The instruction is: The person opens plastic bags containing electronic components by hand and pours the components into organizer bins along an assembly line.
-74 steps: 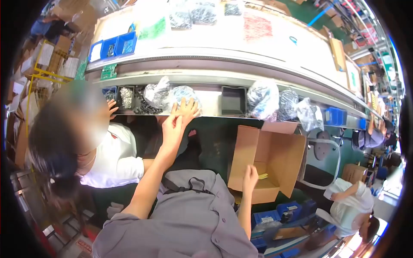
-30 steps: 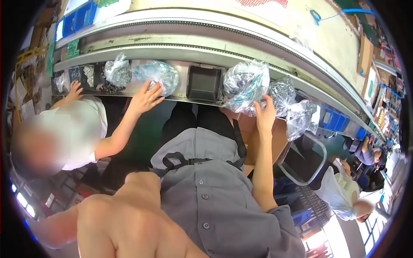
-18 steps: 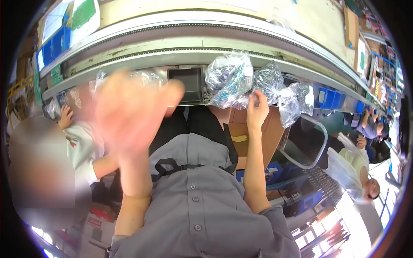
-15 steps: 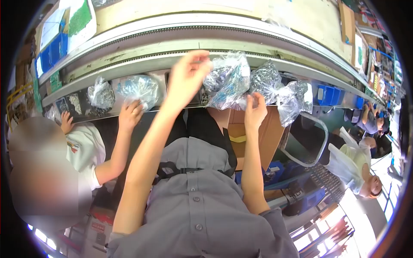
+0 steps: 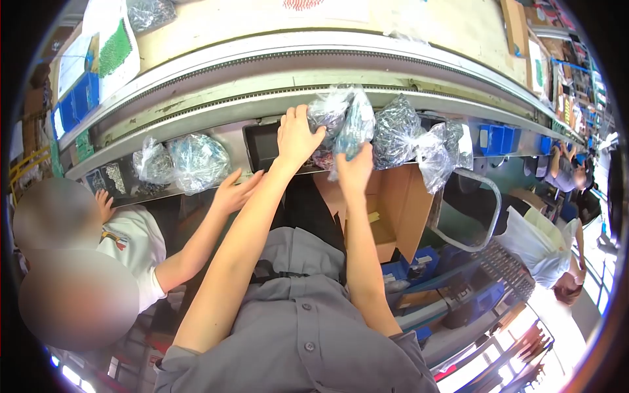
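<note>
My right hand (image 5: pixel 356 167) is closed around the lower end of a clear plastic bag (image 5: pixel 358 121) with bluish contents, which stands upright at the bench edge. My left hand (image 5: pixel 298 136) is at the left side of another clear bag (image 5: pixel 329 112) with dark contents, thumb and fingers apart at its edge. A shallow black tray (image 5: pixel 262 143) lies left of that hand, partly behind my forearm. Immediately right of the held bag sits a bag of dark small parts (image 5: pixel 397 131), and a knotted clear bag (image 5: pixel 434 154) hangs over the front edge.
To my left, a co-worker's hand (image 5: pixel 237 191) reaches close to my left forearm. Two filled bags (image 5: pixel 200 162) lie in front of that person. An open cardboard box (image 5: pixel 386 209) stands below the bench. Blue bins (image 5: pixel 496 139) sit farther right, and a chain rail (image 5: pixel 295 42) runs behind.
My left hand has come down beside the dark-filled bag. My right hand has moved left and up and taken hold of the bluish bag. The co-worker's hand has left its bag and moved right.
</note>
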`<state>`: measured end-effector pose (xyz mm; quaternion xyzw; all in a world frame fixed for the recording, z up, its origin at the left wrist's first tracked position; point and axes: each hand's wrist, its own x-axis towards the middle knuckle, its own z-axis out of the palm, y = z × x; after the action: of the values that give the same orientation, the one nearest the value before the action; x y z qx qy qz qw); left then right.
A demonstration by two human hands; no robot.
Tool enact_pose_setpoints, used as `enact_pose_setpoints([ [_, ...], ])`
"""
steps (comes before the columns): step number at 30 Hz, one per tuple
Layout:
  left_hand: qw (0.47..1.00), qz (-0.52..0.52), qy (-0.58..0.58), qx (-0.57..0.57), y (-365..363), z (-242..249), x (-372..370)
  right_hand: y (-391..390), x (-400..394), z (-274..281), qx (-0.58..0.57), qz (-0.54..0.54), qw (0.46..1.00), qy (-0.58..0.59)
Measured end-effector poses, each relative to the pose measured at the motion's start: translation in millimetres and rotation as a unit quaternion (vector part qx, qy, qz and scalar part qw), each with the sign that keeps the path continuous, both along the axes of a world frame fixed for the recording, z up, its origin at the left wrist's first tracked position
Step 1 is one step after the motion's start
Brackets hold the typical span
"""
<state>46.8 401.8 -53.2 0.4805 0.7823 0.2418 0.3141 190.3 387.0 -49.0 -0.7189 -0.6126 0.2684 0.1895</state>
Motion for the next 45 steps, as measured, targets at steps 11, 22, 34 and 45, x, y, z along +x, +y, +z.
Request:
enact_pose_setpoints([
  [11, 0.971, 0.063, -0.222, 0.063, -83.2, 24.3, -14.0, 4.2, 57.1, 47.3, -0.140, -0.109, 0.840, 0.513],
  [22, 0.951, 0.005, -0.306, -0.034, -108.9, 17.8, -11.7, 19.6, 55.6, 72.6, -0.113, -0.148, 0.809, 0.558],
  [34, 0.940, -0.020, -0.339, 0.026, -82.4, -14.9, 53.6, 7.6, 45.7, 76.9, -0.161, -0.138, 0.787, 0.579],
  [45, 0.933, -0.084, -0.349, -0.023, -113.3, 23.4, -5.2, 33.8, 53.2, 90.4, -0.147, -0.043, 0.881, 0.447],
])
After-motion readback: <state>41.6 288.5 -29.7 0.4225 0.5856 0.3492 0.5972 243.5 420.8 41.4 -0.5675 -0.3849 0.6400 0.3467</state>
